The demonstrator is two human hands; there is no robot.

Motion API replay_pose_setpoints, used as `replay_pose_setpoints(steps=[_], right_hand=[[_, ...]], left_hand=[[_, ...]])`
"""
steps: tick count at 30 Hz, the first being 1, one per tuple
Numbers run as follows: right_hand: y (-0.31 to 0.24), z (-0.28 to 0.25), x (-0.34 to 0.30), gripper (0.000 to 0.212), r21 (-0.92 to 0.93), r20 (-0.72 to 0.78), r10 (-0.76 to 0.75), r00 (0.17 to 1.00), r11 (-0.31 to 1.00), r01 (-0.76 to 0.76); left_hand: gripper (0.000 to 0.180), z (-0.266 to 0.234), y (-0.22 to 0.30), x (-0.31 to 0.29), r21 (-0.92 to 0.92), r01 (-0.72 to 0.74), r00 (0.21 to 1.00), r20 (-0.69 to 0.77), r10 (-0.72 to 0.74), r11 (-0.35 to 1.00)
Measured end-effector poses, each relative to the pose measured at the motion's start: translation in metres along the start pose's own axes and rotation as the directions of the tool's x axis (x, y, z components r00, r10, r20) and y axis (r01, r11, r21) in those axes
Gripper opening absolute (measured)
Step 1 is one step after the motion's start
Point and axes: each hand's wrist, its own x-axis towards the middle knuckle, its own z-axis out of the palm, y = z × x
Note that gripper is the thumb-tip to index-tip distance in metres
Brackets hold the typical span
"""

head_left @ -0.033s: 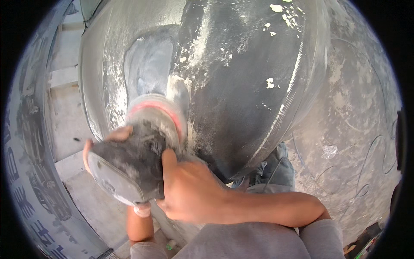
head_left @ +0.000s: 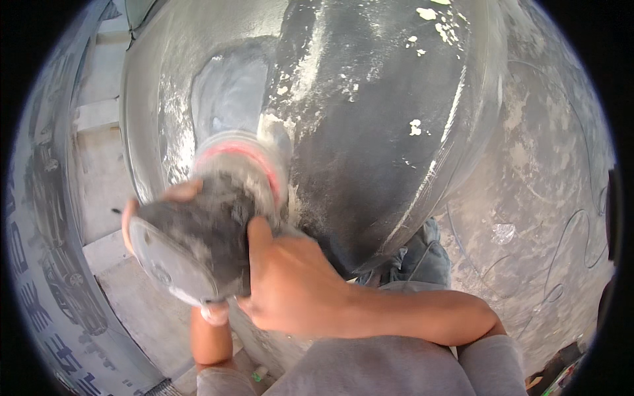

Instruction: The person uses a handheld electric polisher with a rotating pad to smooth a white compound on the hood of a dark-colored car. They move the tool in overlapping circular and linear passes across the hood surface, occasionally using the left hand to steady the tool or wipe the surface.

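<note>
A dusty black and grey power sander (head_left: 191, 244) with a red ring near its round pad is between my hands. Its pad presses against a curved vehicle body panel (head_left: 370, 152) of bare grey and dark patches with pale flecks. My right hand (head_left: 297, 280) is wrapped round the sander's right side, its thumb lying along the dark body. Around the far left side curl the fingers of my left hand (head_left: 132, 228); the sander hides its palm. A smooth grey patch (head_left: 231, 92) lies just beyond the pad. Hands and tool are slightly blurred.
At the left stands a printed banner (head_left: 49, 264) with car pictures, beside pale floor tiles (head_left: 125, 290). Thin cables (head_left: 561, 264) and a crumpled clear scrap (head_left: 503, 232) lie on the stained concrete floor (head_left: 522, 165) at the right.
The sander and both hands have shifted slightly away from me and a little to the left. Both hands keep their hold.
</note>
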Motion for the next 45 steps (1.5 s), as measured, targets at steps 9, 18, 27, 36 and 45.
replay_pose_setpoints(steps=[9,18,27,36,45], right_hand=[[-0.006,-0.021,0.015,0.05,-0.022,-0.025,-0.053,0.998,0.998,0.053],[-0.006,-0.05,0.033,0.059,-0.018,-0.114,-0.085,0.99,0.996,0.083],[-0.015,-0.055,0.031,0.048,-0.03,0.025,-0.065,0.998,0.997,0.066],[-0.023,-0.068,0.031,0.047,-0.075,0.256,0.049,0.965,0.997,-0.031],[-0.018,-0.071,0.045,0.052,-0.059,0.108,0.008,0.994,0.998,-0.002]], left_hand=[[0.152,0.008,-0.005,0.024,-0.032,-0.021,1.0,0.011,0.022,0.999],[0.153,0.023,-0.02,0.049,-0.074,-0.04,0.998,0.034,0.043,0.996],[0.154,0.019,-0.015,0.032,-0.079,-0.024,0.999,-0.026,0.022,0.997],[0.154,0.027,-0.008,0.033,-0.1,-0.01,0.993,-0.117,-0.002,0.995],[0.155,0.021,-0.029,0.043,-0.122,-0.024,0.991,-0.136,0.007,0.992]])
